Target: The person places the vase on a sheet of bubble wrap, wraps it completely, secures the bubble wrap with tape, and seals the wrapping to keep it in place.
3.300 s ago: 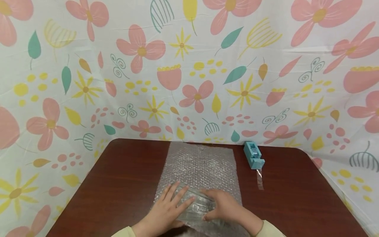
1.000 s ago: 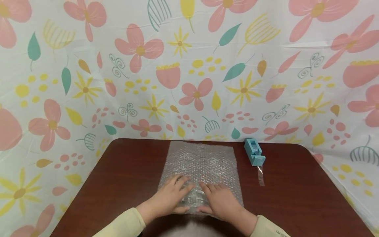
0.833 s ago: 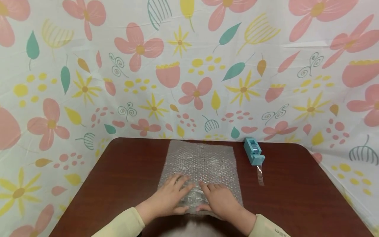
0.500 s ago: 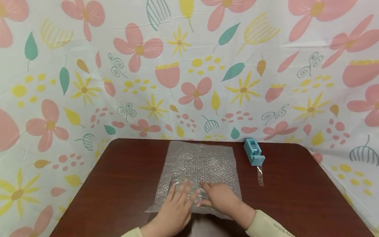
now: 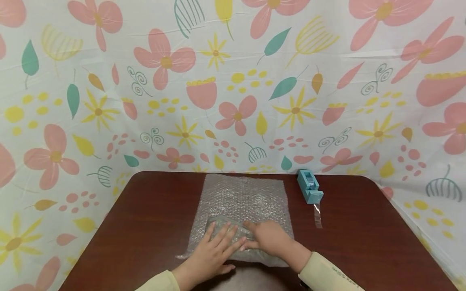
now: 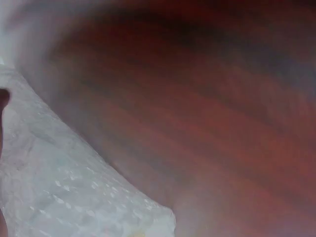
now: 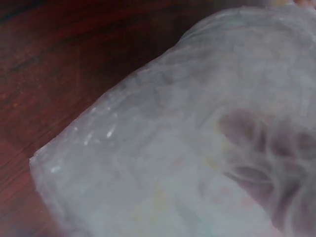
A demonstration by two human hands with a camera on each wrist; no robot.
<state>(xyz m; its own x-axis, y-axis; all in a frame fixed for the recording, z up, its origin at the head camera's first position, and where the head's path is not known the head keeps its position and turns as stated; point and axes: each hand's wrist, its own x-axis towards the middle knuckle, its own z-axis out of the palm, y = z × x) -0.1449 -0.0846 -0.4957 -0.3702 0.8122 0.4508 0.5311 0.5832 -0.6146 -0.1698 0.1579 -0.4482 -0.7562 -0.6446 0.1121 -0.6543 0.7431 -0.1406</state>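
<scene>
A sheet of bubble wrap (image 5: pixel 244 198) lies on the table, its near part folded around a flat clear-grey bundle (image 5: pixel 240 231); what is inside cannot be made out. My left hand (image 5: pixel 212 256) rests on the bundle's left part, fingers spread and fairly straight. My right hand (image 5: pixel 271 238) holds the right side, index finger at the far edge and thumb nearer me. In the left wrist view, bubble wrap (image 6: pixel 74 192) fills the lower left, with a fingertip (image 6: pixel 4 98) at the border. Wrinkled bubble wrap (image 7: pixel 123 163) covers much of the right wrist view.
A blue tape dispenser (image 5: pixel 309 186) stands at the back right, a strip of clear tape (image 5: pixel 318 216) hanging from its front onto the dark wooden table (image 5: pixel 349 226). A flower-print cloth (image 5: pixel 236 81) hangs behind and on both sides.
A second ago both hands pressed the fold side by side. My left hand has since moved right and nearer me, onto the bundle, uncovering a wrap corner at left. The right hand barely moved.
</scene>
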